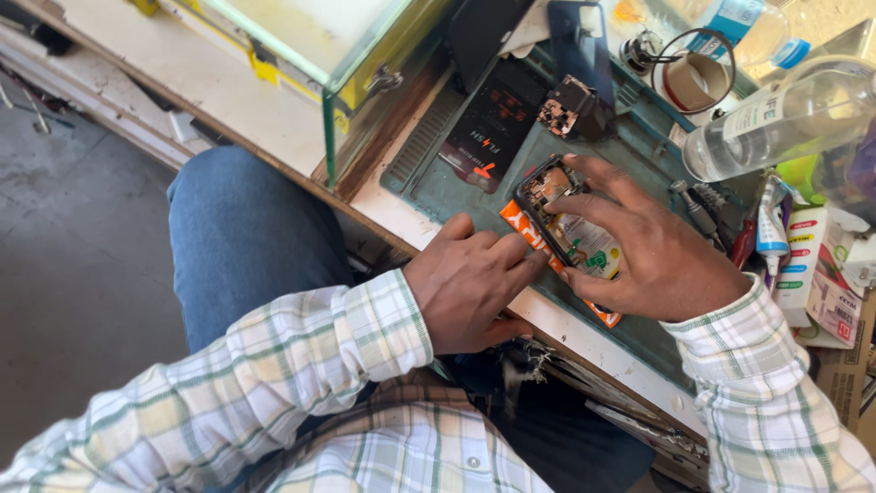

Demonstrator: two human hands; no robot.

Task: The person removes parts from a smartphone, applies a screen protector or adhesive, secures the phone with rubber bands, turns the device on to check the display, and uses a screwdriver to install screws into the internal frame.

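Observation:
An opened phone [570,228] with its back cover off lies on a teal work mat [438,187], showing circuit parts and a battery. My right hand [652,251] grips it from the right, fingers curled over its top edge and side. My left hand [474,283] rests at the mat's front edge, its fingertips touching the phone's lower left side and an orange flat packet [513,219] under the phone. Both wrists wear checked shirt sleeves.
A black phone back panel [493,123] and a small dark module [570,108] lie further up the mat. A clear plastic bottle [776,123], tape roll [693,80], glue tubes and screwdrivers [698,210] crowd the right. A glass case [319,46] stands at upper left.

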